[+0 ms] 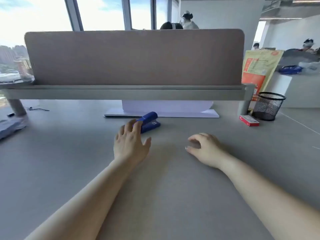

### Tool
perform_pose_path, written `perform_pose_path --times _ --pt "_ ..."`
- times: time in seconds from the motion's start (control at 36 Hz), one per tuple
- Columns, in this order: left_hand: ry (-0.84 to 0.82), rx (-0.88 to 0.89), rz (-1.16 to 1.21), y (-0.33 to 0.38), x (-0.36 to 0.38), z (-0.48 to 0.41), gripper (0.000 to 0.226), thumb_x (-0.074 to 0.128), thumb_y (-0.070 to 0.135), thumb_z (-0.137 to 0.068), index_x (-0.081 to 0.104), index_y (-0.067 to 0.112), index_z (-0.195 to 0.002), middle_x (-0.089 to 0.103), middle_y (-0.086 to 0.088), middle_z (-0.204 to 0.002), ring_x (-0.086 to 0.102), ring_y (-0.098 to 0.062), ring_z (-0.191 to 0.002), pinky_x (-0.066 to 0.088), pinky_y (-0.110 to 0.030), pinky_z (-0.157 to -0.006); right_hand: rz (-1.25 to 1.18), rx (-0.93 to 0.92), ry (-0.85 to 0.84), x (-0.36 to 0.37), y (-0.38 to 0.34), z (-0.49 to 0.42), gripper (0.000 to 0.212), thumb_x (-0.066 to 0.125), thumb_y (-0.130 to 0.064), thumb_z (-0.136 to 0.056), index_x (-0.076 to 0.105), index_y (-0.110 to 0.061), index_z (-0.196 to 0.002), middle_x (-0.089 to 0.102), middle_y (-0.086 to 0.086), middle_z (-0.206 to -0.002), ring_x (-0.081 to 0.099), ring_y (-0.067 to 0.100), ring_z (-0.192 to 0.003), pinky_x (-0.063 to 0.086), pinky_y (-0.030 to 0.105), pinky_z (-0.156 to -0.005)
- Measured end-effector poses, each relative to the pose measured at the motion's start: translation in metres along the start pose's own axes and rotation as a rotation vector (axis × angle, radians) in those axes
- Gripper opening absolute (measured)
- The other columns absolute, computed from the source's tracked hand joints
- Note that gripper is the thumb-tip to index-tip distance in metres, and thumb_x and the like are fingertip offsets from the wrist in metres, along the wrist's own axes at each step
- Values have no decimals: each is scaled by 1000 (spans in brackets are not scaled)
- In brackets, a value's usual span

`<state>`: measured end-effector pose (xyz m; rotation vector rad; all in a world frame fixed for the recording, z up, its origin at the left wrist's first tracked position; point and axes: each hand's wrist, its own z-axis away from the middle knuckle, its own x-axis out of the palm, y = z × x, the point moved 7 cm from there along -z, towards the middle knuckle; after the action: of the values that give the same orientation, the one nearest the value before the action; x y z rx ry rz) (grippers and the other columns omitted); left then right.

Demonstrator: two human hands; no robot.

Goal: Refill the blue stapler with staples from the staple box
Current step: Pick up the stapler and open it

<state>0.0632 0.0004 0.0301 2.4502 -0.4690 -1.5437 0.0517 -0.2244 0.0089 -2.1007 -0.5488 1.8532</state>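
A blue stapler (150, 122) lies on the grey desk (69, 153) just in front of a white sheet. My left hand (130, 143) hovers over its near left end with fingers spread, fingertips overlapping the stapler; I cannot tell whether they touch it. A red staple box (249, 120) lies closed at the right, beside a mesh cup. My right hand (205, 148) rests on the desk with fingers loosely curled, holding nothing, well left of the box.
A black mesh pen cup (268, 106) stands at the right. White paper (166, 110) lies under a raised shelf with a brown divider panel (135, 57). An orange-yellow bag (258, 70) stands behind the cup. Folded cloth (10, 126) lies at the left edge.
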Motion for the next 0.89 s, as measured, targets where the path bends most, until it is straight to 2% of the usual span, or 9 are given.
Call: perform_pose_path --times 0.08,0.14,0.25,0.33,0.53,0.61,0.67,0.75,0.89 --pt "-41 -81 7 -7 19 -26 57 44 34 -88 23 21 -140 15 -5 -157 17 -26 -142 18 -41 -116 3 16 44 3 2 -9 40 56 -46 -84 57 -27 -119 55 -6 -131 45 22 -124 40 36 -102" --pt "-93 -106 0 -6 33 -40 59 38 36 -91 17 18 -143 13 -6 -158 10 -24 -145 10 -42 -119 18 -6 67 6 2 -9 36 56 -46 -83 59 -28 -115 57 -9 -128 47 21 -120 41 36 -100" --pt "-19 -86 62 -1 38 -47 51 43 36 -89 31 14 -134 38 -6 -143 27 -28 -135 23 -42 -113 -71 11 126 2 9 -11 31 60 -40 -83 61 -27 -111 62 -8 -122 51 19 -116 42 36 -99" --pt "34 -71 123 1 33 -43 44 49 32 -88 39 11 -126 48 -7 -133 37 -29 -128 28 -39 -109 -124 27 144 2 10 -13 32 61 -37 -83 61 -25 -112 62 -7 -120 52 18 -117 42 35 -99" --pt "-38 -54 243 16 29 -18 37 49 29 -89 37 17 -121 50 -3 -129 40 -24 -124 37 -34 -88 -124 30 120 -1 7 -11 36 61 -41 -81 58 -27 -114 60 -8 -123 51 17 -118 42 33 -99" --pt "-66 57 215 26 25 -7 46 52 32 -88 36 19 -130 49 -3 -131 40 -25 -125 31 -31 -100 -153 19 116 -2 4 -8 41 63 -46 -79 57 -28 -116 62 -8 -123 53 18 -116 45 36 -98" --pt "-68 119 174 31 22 0 48 53 38 -88 39 23 -131 50 -4 -128 42 -28 -120 28 -35 -107 -173 -5 106 -2 0 -6 46 63 -50 -77 56 -30 -118 61 -8 -125 54 16 -117 45 38 -98" --pt "-60 175 140 35 19 4 44 52 45 -87 46 29 -127 54 -4 -120 47 -29 -111 30 -44 -108 -201 -54 65 -2 -7 -3 47 65 -48 -78 56 -31 -120 61 -10 -126 54 15 -119 45 38 -100" --pt "-60 182 202 35 18 0 35 54 45 -86 55 28 -116 59 -1 -116 52 -28 -105 32 -48 -107 -221 -103 31 1 -12 -2 37 64 -44 -80 60 -31 -115 65 -10 -121 56 16 -116 45 39 -98"
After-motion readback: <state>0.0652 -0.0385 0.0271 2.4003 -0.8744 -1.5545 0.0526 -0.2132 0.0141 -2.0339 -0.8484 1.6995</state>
